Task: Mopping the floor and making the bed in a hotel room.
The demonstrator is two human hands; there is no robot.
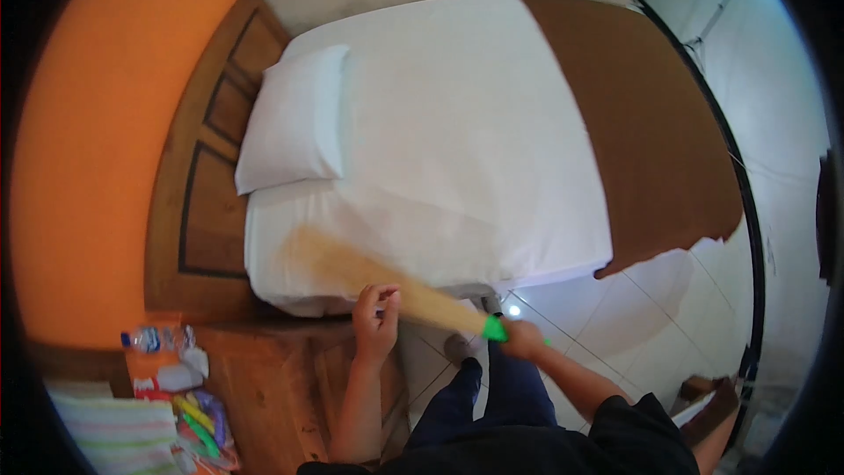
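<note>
My right hand [524, 339] grips the green-bound handle end of a stick broom [415, 293]. The broom's blurred bristles fan out to the left over the near edge of the bed's white sheet [448, 145]. Beside the broom, my left hand [377, 320] is raised with its fingers curled and parted, and nothing shows in it. Whether it touches the broom cannot be told. A white pillow [297, 122] lies at the head of the bed, and a brown cloth [639, 132] covers the foot end.
A wooden headboard [217, 218] stands at the left. Below it, a wooden cabinet top [264, 396] is near plastic bottles [158, 340], a striped cloth [119, 432] and a bag of colourful items [204, 422]. Tiled floor [613, 323] lies on the right; a wall is behind the bed.
</note>
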